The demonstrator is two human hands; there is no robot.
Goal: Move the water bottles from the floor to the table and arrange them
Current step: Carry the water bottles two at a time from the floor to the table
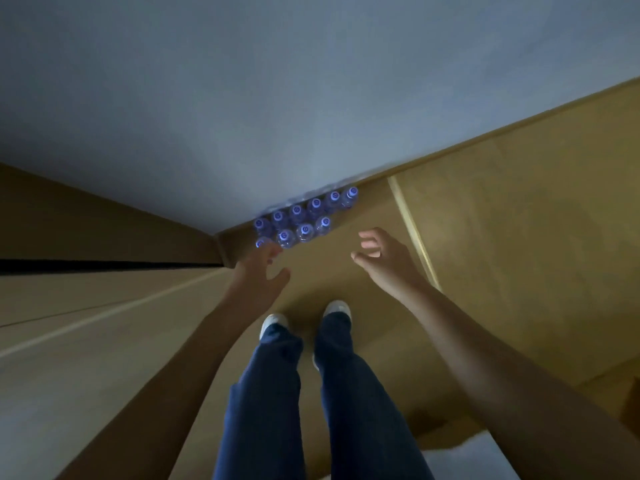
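Left hand (258,271): fingers loose and spread, holding nothing, just above the nearest bottle caps.
Right hand (381,258): fingers loosely curled, holding nothing, beside the cluster.
Water bottles (304,220): two rows standing upright on the floor (519,220) against the wall (242,98).
Feet: white shoes (336,308), blue trousers, behind the hands.

Bare forearms (485,344), dark blue jeans (270,393), 2 white shoes (337,308)

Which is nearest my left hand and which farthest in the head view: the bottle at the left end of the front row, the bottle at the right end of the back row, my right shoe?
From the left hand:
1. Left-end front bottle, at its fingertips.
2. Right shoe, lower right.
3. Right-end back bottle, by the wall.
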